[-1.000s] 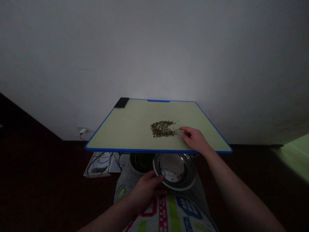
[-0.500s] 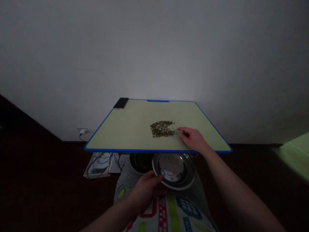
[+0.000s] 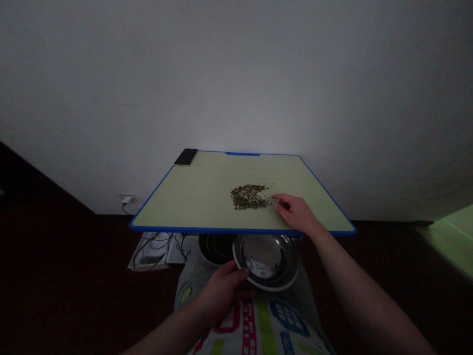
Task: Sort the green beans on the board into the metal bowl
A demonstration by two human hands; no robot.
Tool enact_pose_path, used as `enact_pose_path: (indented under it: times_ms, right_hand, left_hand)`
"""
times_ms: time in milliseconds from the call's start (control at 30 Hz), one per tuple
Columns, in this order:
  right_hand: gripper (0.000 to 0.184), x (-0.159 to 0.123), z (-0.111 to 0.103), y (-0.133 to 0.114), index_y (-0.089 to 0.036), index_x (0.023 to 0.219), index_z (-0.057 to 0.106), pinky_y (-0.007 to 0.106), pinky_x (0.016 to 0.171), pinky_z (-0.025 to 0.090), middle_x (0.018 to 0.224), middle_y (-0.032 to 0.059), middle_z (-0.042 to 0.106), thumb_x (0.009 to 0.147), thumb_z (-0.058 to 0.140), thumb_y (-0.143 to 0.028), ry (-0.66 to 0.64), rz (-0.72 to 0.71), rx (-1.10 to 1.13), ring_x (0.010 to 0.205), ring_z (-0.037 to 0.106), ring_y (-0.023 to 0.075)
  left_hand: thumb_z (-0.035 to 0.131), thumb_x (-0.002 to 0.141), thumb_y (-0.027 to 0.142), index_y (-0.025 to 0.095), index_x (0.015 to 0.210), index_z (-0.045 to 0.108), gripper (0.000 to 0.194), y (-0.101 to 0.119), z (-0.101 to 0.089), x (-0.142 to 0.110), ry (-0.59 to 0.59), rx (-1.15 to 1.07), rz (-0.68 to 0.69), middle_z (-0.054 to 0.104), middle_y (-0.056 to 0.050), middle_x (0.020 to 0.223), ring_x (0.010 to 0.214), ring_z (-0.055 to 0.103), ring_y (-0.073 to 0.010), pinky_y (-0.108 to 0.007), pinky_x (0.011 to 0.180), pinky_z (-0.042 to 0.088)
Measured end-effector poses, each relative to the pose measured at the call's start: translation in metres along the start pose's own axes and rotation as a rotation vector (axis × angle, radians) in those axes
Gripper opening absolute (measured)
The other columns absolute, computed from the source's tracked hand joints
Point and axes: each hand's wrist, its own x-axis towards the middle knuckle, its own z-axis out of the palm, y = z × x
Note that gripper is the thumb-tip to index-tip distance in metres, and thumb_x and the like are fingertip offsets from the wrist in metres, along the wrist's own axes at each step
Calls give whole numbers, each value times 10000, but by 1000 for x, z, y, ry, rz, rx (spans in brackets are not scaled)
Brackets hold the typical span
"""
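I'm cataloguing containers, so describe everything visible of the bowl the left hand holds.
The bowl is round, shiny and silver, apparently metal, with a paler rim. It faces up below the near edge of the table, its far rim hidden. The left hand holds it by its near-left rim. Something pale and speckled shows inside.

No text can be read: on the printed garment [image 3: 265, 323], nearer the wearer than the front steel bowl [image 3: 290, 256], one blue patch [image 3: 286, 342] (vaguely letter-like) is too dim.

Small olive-brown grains [image 3: 241, 199] loosely strewn across the tabletop [image 3: 192, 197], shiny round bowl [image 3: 291, 264] below.
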Motion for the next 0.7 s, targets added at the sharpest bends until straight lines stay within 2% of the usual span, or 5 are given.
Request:
enact_pose_path:
  times_ms: [700]
  right_hand:
    - [362, 1, 2, 0, -167, 1157, 701, 295, 638, 449, 768, 53, 702, 860, 534, -291, 1, -4, -6, 620, 574, 165]
  left_hand:
    - [687, 775, 204, 124, 1011, 668, 249, 0, -1, 0, -2, -33, -7, 802, -115, 956, 784, 743, -197, -284, 683, 570]
